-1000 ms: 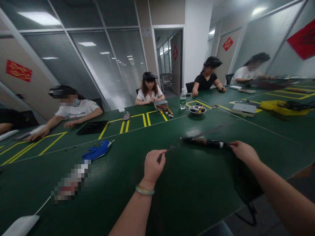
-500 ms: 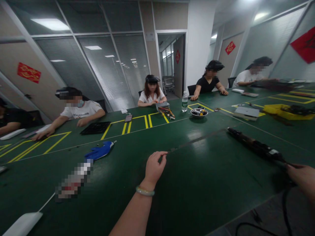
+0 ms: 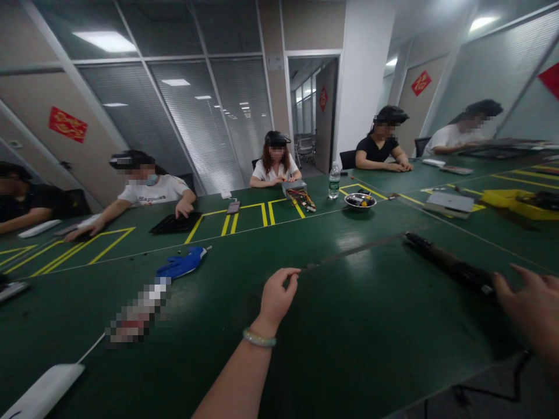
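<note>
Black cylindrical tool lies on the tabletop; my right hand hovers just beside it, fingers spread, while my left hand pinches a thin dark strip.

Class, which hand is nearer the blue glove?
Left. The left hand is to the right of the blue glove; the right hand is much farther right.
</note>
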Demonstrator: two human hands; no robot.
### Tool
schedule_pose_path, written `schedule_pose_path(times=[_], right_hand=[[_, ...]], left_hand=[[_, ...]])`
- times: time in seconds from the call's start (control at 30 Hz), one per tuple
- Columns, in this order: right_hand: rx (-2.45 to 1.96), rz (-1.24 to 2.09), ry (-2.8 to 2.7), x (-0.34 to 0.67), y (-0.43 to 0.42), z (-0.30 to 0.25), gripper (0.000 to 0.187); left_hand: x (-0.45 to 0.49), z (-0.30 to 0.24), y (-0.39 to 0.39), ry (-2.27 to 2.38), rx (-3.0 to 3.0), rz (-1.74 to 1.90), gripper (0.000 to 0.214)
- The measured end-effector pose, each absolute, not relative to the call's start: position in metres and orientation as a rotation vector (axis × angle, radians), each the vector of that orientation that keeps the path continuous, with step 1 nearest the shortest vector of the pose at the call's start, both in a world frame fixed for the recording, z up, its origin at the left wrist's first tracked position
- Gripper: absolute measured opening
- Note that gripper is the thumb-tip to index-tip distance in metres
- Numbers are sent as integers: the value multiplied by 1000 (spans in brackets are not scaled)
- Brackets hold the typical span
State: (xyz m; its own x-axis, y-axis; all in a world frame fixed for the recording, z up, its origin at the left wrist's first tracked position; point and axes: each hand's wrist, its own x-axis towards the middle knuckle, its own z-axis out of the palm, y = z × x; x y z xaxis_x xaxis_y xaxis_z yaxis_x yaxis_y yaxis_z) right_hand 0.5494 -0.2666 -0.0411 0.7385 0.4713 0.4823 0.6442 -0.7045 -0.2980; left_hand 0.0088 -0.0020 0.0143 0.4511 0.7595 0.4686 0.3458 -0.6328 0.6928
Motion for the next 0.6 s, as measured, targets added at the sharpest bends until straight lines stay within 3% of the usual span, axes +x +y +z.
schedule_pose_path(times=[0.1,0.2,0.6], right_hand=[[-2612,-316,-708,544,-241,-28,103],[-2675,-72,-613,549,-230,-28,95],[-2733,-74,-731,526,-237,-15,83]], left_hand=[[7,11,1,947,2107,1097,23],[5,7,5,983,1983,1113,24],[6,1,22,1042,1578,1241,30]])
